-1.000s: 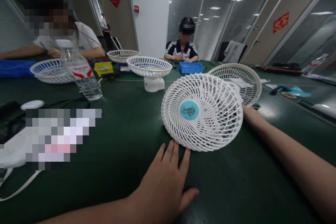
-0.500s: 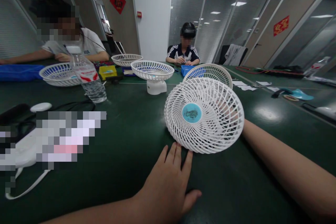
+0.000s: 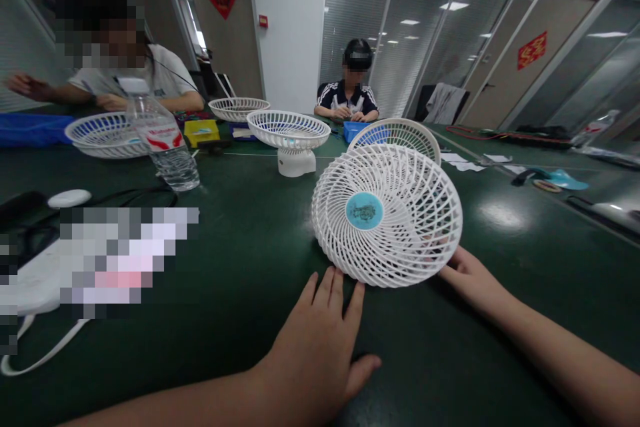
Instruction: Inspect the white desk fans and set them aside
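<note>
A white round fan grille [image 3: 400, 227] with a blue centre badge stands tilted on the green table [image 3: 240, 267], its face towards me. My left hand [image 3: 315, 347] lies flat and open on the table, fingertips just touching the grille's lower edge. My right hand [image 3: 467, 280] grips the grille's lower right rim, its fingertips partly hidden behind the mesh. A second white grille [image 3: 400, 133] stands just behind the first.
A fan base carrying a grille [image 3: 289, 137] stands further back. A water bottle [image 3: 159, 140], more grilles [image 3: 97, 135], a yellow box [image 3: 200, 131] and a blue bin [image 3: 356, 129] lie beyond. Two people sit at the far side. Cables and a white device lie at left.
My right hand has come out from behind the front grille down to its lower right rim. The second grille has shifted left to stand behind the front one. My left hand has stayed put.
</note>
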{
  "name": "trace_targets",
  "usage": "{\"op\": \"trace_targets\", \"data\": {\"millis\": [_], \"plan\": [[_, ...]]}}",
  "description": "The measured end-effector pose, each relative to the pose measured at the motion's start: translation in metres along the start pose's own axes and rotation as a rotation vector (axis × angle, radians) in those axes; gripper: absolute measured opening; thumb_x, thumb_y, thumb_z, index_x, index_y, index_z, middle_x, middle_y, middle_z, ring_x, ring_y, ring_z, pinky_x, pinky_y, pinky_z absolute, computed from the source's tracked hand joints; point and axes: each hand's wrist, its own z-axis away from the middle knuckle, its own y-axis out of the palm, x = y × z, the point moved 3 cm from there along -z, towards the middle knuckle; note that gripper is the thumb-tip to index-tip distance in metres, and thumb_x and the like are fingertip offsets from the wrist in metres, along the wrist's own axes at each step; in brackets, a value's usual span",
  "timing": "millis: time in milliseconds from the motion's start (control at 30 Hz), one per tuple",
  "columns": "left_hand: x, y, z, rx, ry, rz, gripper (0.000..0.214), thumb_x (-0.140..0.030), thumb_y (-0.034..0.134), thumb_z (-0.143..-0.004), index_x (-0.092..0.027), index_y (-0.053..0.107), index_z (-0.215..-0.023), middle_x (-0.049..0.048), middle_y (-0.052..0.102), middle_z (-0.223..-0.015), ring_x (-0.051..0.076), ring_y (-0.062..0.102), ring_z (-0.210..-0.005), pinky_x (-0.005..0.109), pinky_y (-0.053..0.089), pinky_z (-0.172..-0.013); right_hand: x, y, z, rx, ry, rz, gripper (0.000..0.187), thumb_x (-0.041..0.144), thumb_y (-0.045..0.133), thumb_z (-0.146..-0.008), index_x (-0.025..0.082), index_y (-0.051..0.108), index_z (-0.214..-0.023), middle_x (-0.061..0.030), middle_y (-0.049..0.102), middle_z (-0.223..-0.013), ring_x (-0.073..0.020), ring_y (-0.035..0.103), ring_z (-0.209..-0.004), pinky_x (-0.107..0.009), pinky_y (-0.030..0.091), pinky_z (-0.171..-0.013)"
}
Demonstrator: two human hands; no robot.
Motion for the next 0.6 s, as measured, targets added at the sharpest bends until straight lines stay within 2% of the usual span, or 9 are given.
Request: {"op": "trace_targets", "data": {"millis": [133, 300, 433, 600], "plan": [[-0.0013, -0.0004, 0.0007, -0.02, 0.005, -0.01, 0.075, -0.061, 0.035, -0.09, -0.009, 0.036, -0.144, 0.0298, 0.034, -0.144, 0.041, 0.03, -0.136, 0.056, 0.028, -0.108, 0.003, 0.0021, 0.0035, 0.088, -0.1, 0.094, 0.058, 0.046, 0.066, -0.075, 0.023, 0.053, -0.126, -0.0081, 0.052, -0.13, -0.0265, 0.047, -0.125, -0.046, 0.036, -0.109], [-0.0013, 0.0005, 0.0012, -0.039, 0.012, -0.016, 0.075, -0.062, 0.033, -0.09, -0.01, 0.036, -0.144, 0.0299, 0.035, -0.144, 0.041, 0.031, -0.135, 0.057, 0.029, -0.108, 0.0079, 0.0021, 0.0023, 0.159, -0.193, 0.188, 0.064, 0.046, 0.065, -0.076, 0.023, 0.048, -0.133, -0.0089, 0.049, -0.134, -0.0262, 0.047, -0.124, -0.046, 0.035, -0.11], [-0.0014, 0.0003, 0.0003, -0.025, 0.007, -0.018, 0.075, -0.062, 0.034, -0.089, -0.01, 0.036, -0.144, 0.029, 0.036, -0.144, 0.04, 0.032, -0.135, 0.056, 0.029, -0.108, 0.0075, 0.0023, 0.0038, 0.164, -0.223, 0.266, 0.066, 0.046, 0.067, -0.075, 0.023, 0.047, -0.133, -0.0085, 0.048, -0.134, -0.025, 0.049, -0.122, -0.045, 0.037, -0.11], [-0.0016, 0.0002, 0.0004, -0.02, -0.003, -0.027, 0.075, -0.062, 0.035, -0.089, -0.011, 0.036, -0.144, 0.0285, 0.036, -0.144, 0.04, 0.032, -0.135, 0.056, 0.03, -0.108, 0.0089, 0.0036, 0.0027, 0.145, -0.246, 0.312, 0.059, 0.046, 0.067, -0.075, 0.023, 0.051, -0.127, -0.0075, 0.051, -0.131, -0.0234, 0.05, -0.12, -0.044, 0.039, -0.108]]}}
